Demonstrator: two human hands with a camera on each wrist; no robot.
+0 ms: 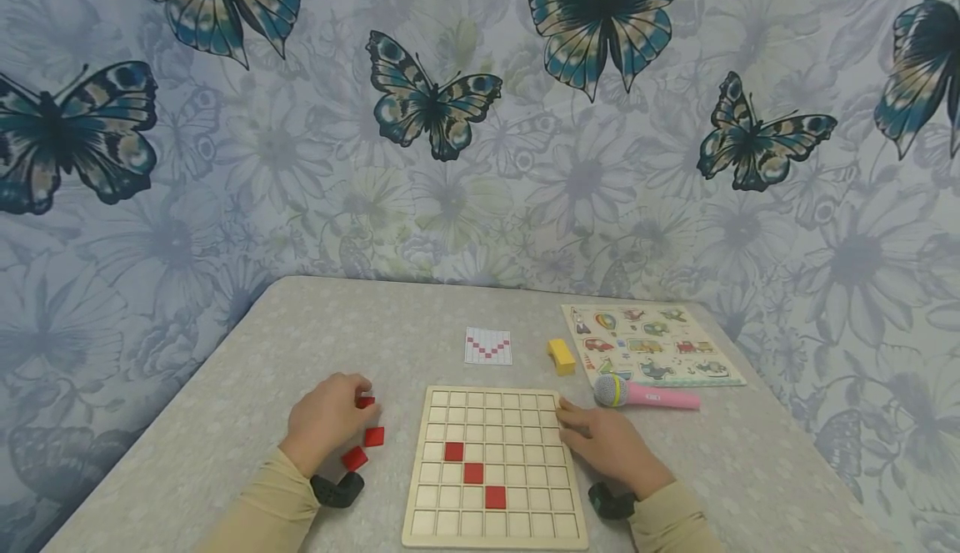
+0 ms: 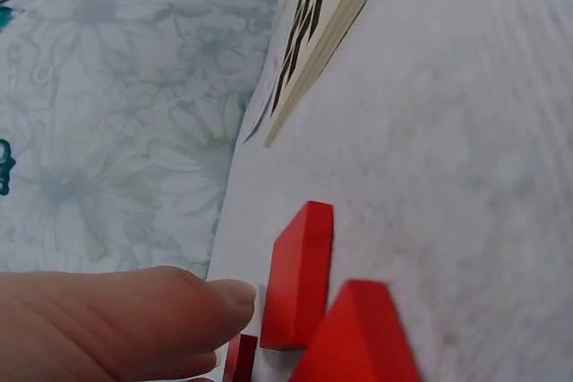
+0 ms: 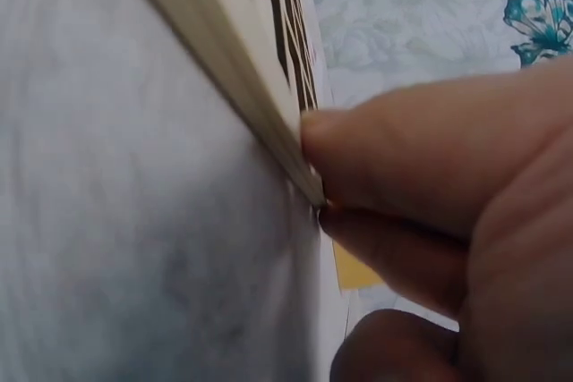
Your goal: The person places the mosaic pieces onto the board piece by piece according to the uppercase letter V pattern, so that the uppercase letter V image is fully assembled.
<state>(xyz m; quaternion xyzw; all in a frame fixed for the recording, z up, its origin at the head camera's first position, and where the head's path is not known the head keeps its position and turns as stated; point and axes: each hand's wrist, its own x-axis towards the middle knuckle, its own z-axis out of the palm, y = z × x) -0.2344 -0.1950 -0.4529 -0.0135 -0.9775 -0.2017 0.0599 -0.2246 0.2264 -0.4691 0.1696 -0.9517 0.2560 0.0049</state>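
Note:
At the left of the board, my left hand (image 1: 330, 415) has its thumb and fingers bent around a red tile (image 1: 365, 402). Whether it grips that tile is hidden. Two more red tiles (image 1: 374, 436) lie close by; the left wrist view shows the thumb (image 2: 179, 315) beside a standing-looking red tile (image 2: 300, 279). A square wooden grid board (image 1: 442, 524) bears three red tiles (image 1: 473, 473) in a diagonal. My right hand (image 1: 611, 449) rests with extended fingers against the board's right edge; in the right wrist view its fingertips touch the board's rim (image 3: 260, 100).
Behind the board lies a small pattern card (image 1: 488, 346) with red squares in a V. A yellow block (image 1: 561, 357), a pink toy microphone (image 1: 660, 396) and a picture board (image 1: 652, 340) are at the back right. A butterfly-patterned wall (image 1: 450, 219) borders the table's back.

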